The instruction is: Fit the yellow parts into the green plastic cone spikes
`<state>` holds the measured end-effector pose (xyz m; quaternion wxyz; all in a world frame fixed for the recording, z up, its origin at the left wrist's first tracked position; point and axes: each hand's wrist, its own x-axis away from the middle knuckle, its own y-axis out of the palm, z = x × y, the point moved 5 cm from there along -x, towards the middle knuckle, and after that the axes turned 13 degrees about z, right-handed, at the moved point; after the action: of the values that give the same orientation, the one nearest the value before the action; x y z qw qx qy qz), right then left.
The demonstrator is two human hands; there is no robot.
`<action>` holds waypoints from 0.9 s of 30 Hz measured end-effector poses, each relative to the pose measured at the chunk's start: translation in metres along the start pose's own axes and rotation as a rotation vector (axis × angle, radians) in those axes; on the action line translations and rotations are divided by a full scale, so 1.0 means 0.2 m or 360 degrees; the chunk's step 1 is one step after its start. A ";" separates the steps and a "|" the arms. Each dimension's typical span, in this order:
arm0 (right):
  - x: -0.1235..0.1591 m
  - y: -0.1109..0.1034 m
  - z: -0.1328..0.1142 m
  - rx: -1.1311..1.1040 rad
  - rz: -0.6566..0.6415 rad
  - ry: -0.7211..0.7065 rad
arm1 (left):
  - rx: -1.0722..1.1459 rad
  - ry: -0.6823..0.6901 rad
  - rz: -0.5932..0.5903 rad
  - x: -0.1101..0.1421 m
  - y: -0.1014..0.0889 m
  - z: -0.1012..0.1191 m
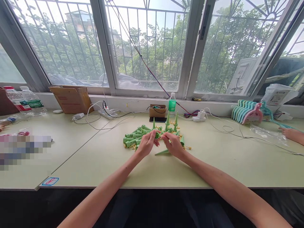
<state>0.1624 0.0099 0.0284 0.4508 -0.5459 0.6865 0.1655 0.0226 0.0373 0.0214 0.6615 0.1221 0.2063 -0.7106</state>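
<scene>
My left hand (pixel 146 143) and my right hand (pixel 174 144) meet over a heap of green plastic spikes (pixel 134 138) on a pale green table (pixel 213 164). Both hands have their fingers curled around one green cone-shaped piece (pixel 157 135) held between them. A long green spike (pixel 162 152) lies flat on the table just under my right hand. Three green spikes (pixel 168 120) stand upright behind the hands. Small yellow parts (pixel 187 147) lie at the heap's right side.
Behind the heap are a small cardboard box (pixel 157 111), a dark phone (pixel 157 119), a water bottle (pixel 172 103), a power strip (pixel 108 113) and cables. A larger carton (pixel 71 98) and bottles (pixel 33 102) stand left. Another person's hand (pixel 291 134) rests far right near stacked pastel items (pixel 245 112).
</scene>
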 end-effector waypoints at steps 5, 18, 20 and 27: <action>0.00 0.00 0.00 0.0013 -0.0014 0.0029 | 0.0011 -0.0010 0.0018 0.00 0.00 0.00; 0.02 0.01 0.08 -0.0021 -0.0014 0.0155 | -0.0136 0.0076 -0.0054 0.01 0.00 0.05; 0.02 0.01 0.08 -0.0025 -0.0021 0.0170 | -0.0143 0.0083 -0.0062 0.01 0.00 0.06; 0.02 0.01 0.08 0.0011 -0.0041 0.0190 | -0.0052 0.0170 -0.0107 0.02 0.02 0.06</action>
<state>0.1665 0.0193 0.0158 0.4129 -0.5621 0.7057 0.1245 0.0272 0.0281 0.0302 0.6272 0.1421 0.2570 -0.7214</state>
